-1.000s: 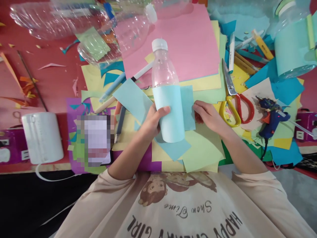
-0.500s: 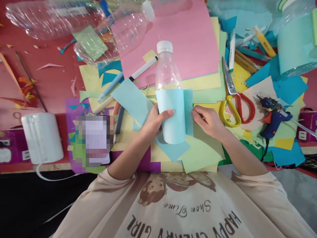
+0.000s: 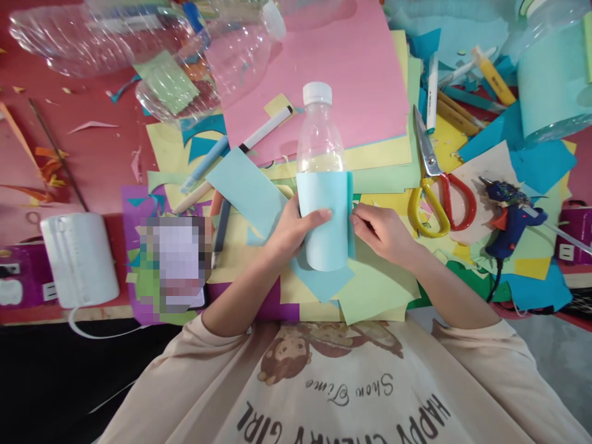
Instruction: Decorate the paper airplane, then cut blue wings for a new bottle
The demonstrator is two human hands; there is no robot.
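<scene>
A clear plastic bottle (image 3: 320, 139) with a white cap stands tilted over the paper pile, its lower half wrapped in light blue paper (image 3: 326, 213). My left hand (image 3: 289, 231) is wrapped around the papered part, thumb across the front. My right hand (image 3: 382, 231) pinches the free right edge of the blue paper against the bottle's side. A loose flap of the same blue paper (image 3: 245, 188) sticks out to the left behind my left hand.
Pink (image 3: 333, 68), yellow and green sheets cover the red table. Scissors (image 3: 435, 179), a blue glue gun (image 3: 509, 216), markers, a white tape roll (image 3: 78, 256), crushed clear bottles (image 3: 139, 43) and a blue-wrapped jar (image 3: 552, 86) surround the work.
The bottle has shifted slightly right. The blue flap on the right has been drawn in against the bottle by my right hand, so little of it shows now.
</scene>
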